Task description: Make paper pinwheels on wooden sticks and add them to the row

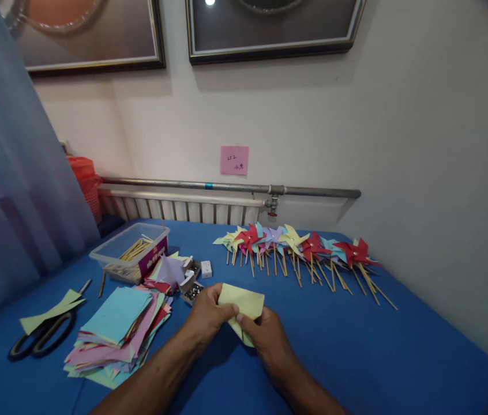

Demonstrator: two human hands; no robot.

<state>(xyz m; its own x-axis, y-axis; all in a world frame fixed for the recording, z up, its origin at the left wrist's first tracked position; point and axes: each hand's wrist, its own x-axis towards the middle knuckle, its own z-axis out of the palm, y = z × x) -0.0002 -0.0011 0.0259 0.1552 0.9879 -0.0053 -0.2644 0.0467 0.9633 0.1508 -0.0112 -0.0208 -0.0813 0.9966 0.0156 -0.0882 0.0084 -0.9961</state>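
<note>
A pale yellow paper sheet is held up between both hands above the blue table. My left hand pinches its left side, thumb on the front face. On the right lower side, my right hand grips the same sheet, and the two thumbs nearly meet at its middle. The fingers behind the paper are hidden. Just beyond my left hand stand small open boxes of metal pins and a small white box. To the left lies a stack of coloured paper sheets, light blue on top.
Finished paper pinwheels on sticks lie in a row at the back right. A clear plastic tub holds thin sticks. Black-handled scissors lie at left under a yellow paper strip. A radiator and pipe run along the wall.
</note>
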